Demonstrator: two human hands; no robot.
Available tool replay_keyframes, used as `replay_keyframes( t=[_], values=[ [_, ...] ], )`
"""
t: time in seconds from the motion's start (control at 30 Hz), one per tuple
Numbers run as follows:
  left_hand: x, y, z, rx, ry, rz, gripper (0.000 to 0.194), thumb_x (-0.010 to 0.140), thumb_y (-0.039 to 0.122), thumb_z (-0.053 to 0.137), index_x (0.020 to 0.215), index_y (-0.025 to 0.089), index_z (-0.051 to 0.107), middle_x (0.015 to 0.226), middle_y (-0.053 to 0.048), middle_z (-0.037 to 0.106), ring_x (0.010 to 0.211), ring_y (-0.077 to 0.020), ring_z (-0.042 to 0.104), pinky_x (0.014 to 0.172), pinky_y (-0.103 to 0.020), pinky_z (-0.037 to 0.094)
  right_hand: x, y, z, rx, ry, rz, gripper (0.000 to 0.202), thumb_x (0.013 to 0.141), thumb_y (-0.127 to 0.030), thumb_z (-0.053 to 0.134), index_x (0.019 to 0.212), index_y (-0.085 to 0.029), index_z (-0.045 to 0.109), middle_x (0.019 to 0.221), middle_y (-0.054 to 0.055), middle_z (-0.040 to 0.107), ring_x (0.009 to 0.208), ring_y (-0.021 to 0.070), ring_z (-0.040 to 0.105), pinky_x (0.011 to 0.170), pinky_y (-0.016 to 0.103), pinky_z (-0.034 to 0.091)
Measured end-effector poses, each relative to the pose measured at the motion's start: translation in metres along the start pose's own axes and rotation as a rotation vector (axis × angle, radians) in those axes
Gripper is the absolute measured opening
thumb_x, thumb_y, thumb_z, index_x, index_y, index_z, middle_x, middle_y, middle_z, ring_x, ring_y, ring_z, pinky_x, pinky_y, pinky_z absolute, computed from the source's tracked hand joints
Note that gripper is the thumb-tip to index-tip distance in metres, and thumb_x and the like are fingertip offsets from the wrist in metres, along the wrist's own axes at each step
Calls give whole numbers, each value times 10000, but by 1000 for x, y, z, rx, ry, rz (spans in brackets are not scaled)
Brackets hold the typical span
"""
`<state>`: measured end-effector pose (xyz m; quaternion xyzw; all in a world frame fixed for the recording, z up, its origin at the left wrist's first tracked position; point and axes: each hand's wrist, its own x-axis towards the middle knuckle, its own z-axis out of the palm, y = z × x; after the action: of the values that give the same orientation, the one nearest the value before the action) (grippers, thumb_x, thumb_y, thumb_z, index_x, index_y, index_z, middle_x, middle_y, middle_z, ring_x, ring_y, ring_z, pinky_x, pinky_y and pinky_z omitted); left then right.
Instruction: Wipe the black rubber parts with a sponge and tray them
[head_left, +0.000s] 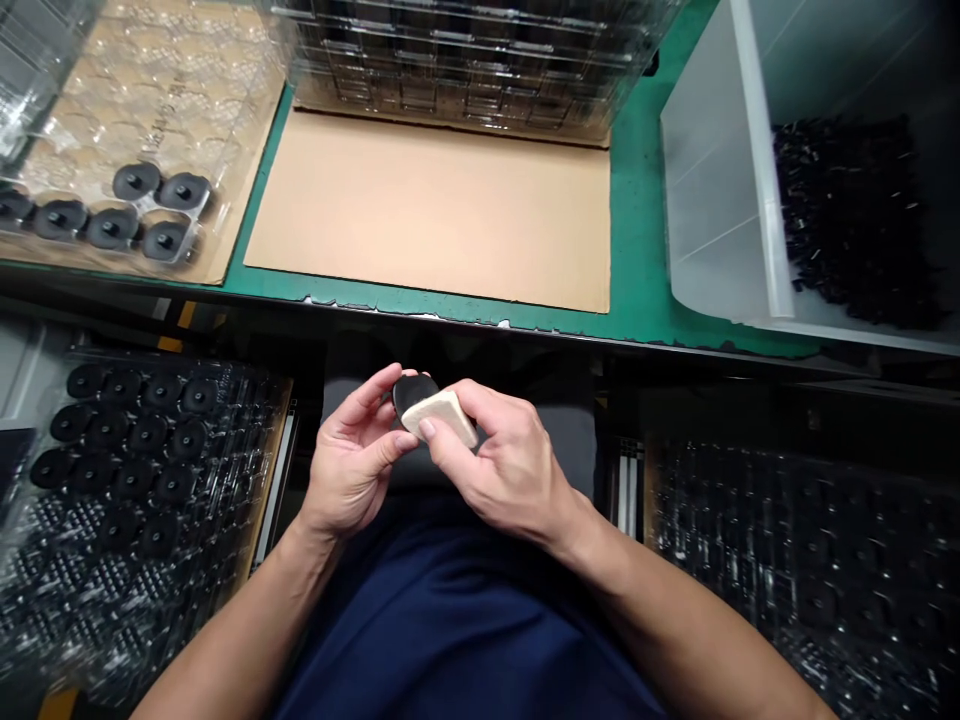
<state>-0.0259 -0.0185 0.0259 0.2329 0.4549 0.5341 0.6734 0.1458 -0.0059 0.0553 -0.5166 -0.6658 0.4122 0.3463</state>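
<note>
My left hand (pixel 352 455) pinches a round black disc-shaped part (pixel 414 391) by its edge, between thumb and fingers, above my lap. Gripped in my right hand (pixel 506 450) is a cream-white block (pixel 444 412) with rounded corners, possibly a sponge or felt pad. The block lies against the face of the black disc and covers its lower right part. Similar black round parts, each with a small stub in the middle, sit in a clear plastic tray (pixel 161 215) on the bench at the left.
A flat cardboard sheet (pixel 427 210) lies on the green bench (pixel 637 200). Stacked clear trays (pixel 465 60) stand behind it. A translucent bin (pixel 720 190) with many small dark pieces is at right. Lower tray stacks (pixel 135 480) flank me, the left one holding black parts.
</note>
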Motion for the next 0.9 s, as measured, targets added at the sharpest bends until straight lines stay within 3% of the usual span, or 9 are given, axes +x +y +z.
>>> replay_keyframes(
  t=[0.17,0.27,0.47,0.6,0.7,0.8,0.83,0.9],
  values=[
    [-1,11,-4,-13,-39,-60,566,702,186,978,1227,307,805,1289,-68,763,1167,-230,732,978,-242,607,2,11,-6,-323,78,-145,250,981,-259,580,750,-215,494,732,5,552,668,160,437,653,351,332],
    [-2,9,-12,-36,-108,-161,525,764,237,949,1262,287,791,1262,-71,775,1099,-195,747,937,-209,613,3,16,-11,-442,70,-232,232,1019,-241,562,790,-206,543,769,21,582,707,177,454,704,373,344],
    [-3,3,-30,-64,-216,-379,516,831,311,907,1320,234,759,1310,-98,758,1087,-178,744,928,-209,617,8,14,-22,-397,-134,-361,190,1084,-260,538,955,-182,655,893,57,649,803,202,493,763,380,395],
    [-5,-4,-25,-114,-314,-408,464,865,325,876,1305,229,766,1307,-82,760,1057,-157,743,885,-184,614,11,16,-26,-224,-170,-444,121,1071,-216,570,1079,-182,686,1048,69,698,898,207,590,815,380,455],
    [-5,-7,-16,-173,-314,-343,455,888,283,847,1333,272,751,1346,-60,744,1192,-186,714,1003,-235,591,7,24,-28,44,10,-336,180,1044,-198,606,1213,-208,665,1171,73,699,1012,209,660,872,356,520],
    [-4,-2,-10,-187,-302,-255,520,905,299,824,1409,269,703,1387,-102,720,1331,-239,650,1123,-298,530,-4,38,-27,302,222,-40,222,1035,-361,680,1204,-222,645,1054,48,694,831,175,668,726,296,543],
    [-3,0,-8,-184,-297,-235,526,907,307,816,1418,265,697,1390,-115,716,1345,-251,641,1133,-312,523,-9,42,-25,366,220,60,239,1036,-434,681,1124,-213,654,944,27,679,718,152,632,645,273,517],
    [-2,2,-6,-162,-284,-222,508,897,305,809,1395,266,716,1367,-120,728,1317,-259,660,1111,-319,538,-18,48,-17,434,89,211,344,1047,-522,646,952,-191,650,737,-12,605,565,116,528,532,240,428]
  ],
)
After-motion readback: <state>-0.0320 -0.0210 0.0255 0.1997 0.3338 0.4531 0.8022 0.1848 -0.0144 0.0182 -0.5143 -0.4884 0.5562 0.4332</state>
